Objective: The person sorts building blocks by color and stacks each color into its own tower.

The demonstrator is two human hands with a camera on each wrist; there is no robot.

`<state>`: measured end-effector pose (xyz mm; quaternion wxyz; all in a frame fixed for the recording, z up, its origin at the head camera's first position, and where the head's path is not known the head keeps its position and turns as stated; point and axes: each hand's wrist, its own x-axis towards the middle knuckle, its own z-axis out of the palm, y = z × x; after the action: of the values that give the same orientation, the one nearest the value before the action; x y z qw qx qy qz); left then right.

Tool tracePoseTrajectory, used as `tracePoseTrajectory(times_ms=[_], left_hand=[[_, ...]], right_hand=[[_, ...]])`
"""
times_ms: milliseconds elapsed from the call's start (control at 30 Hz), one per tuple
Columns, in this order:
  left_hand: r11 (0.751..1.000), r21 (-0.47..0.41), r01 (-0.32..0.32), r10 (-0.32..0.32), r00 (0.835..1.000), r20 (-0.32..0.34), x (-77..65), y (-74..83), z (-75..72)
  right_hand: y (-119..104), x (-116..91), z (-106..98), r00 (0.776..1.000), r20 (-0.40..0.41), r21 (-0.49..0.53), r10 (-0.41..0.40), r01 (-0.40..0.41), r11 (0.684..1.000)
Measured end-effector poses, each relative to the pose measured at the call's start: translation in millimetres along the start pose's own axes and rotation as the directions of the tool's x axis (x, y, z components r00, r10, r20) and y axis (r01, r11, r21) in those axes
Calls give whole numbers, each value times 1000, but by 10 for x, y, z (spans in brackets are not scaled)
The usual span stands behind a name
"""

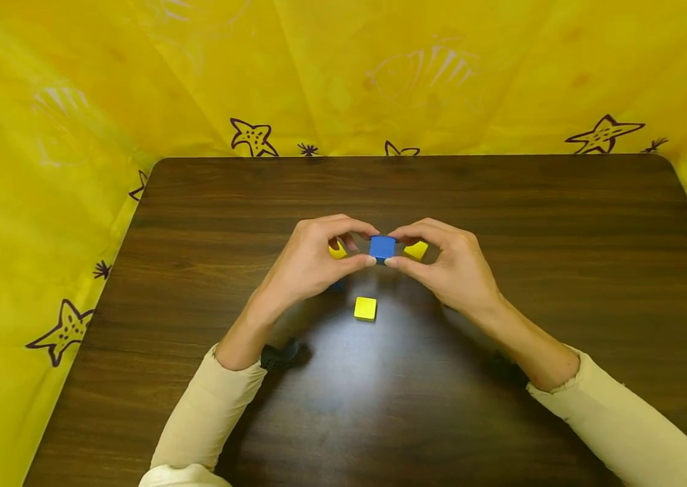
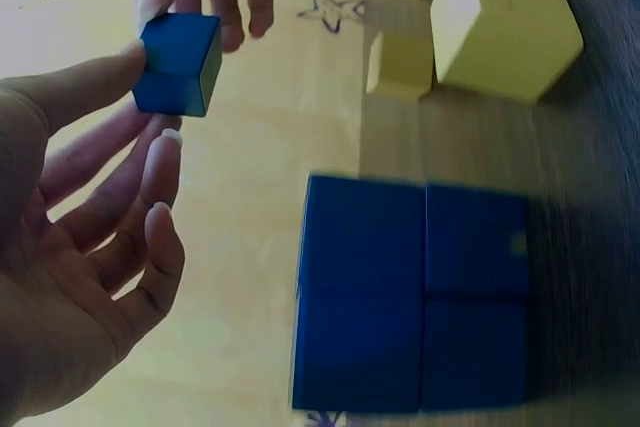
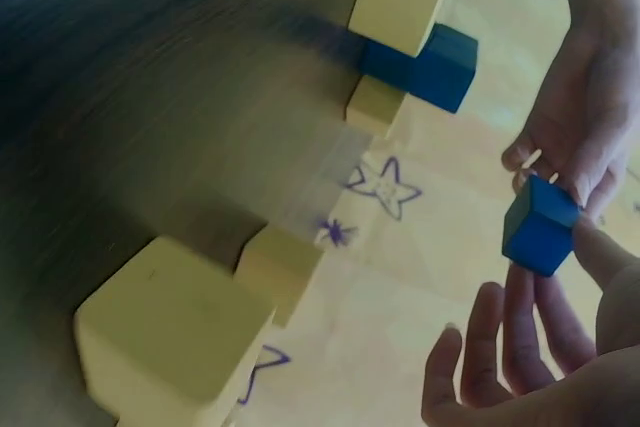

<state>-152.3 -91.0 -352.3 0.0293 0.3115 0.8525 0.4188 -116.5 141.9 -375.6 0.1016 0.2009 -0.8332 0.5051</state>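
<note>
In the head view a small blue cube (image 1: 382,247) is held up over the table between both hands. My left hand (image 1: 321,256) pinches its left side with thumb and forefinger. From the other side, the thumb and forefinger of my right hand (image 1: 455,260) pinch the same blue cube (image 3: 540,225). The remaining fingers of the left hand (image 2: 90,237) are loosely bent and hold nothing. Below the hands, a group of blue cubes (image 2: 365,237) sits close together in the left wrist view; the left hand mostly hides it in the head view.
One yellow cube (image 1: 365,309) lies on the dark wooden table (image 1: 392,419) nearer the body. Other yellow blocks (image 1: 416,250) show behind the hands, and larger in the right wrist view as a yellow block (image 3: 175,317). A yellow patterned sheet (image 1: 343,74) hangs beyond the table's far edge.
</note>
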Motion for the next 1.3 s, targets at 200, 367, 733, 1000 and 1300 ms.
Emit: tracePoseTrajectory(times_ms=[200, 367, 733, 1000, 1300], left_hand=[[1000, 1, 8, -8, 1000, -17, -98, -90, -102], [999, -18, 39, -40, 999, -34, -173, -154, -166], [998, 31, 63, -60, 995, -75, -351, -291, -314], [994, -7, 106, -107, 990, -89, -472, -386, -374], [992, 6, 122, -122, 990, -67, -508, -469, -379]], right_hand=[[-43, 52, 152, 1000, 8, 0, 16, -16, 1000], [-63, 99, 267, 999, 2, -17, 37, -37, 999], [-83, 195, 505, 998, 56, 2, 23, -24, 1000], [-115, 252, 646, 997, 83, -27, 0, 2, 1000], [-85, 247, 717, 995, 94, -89, -25, 34, 995]])
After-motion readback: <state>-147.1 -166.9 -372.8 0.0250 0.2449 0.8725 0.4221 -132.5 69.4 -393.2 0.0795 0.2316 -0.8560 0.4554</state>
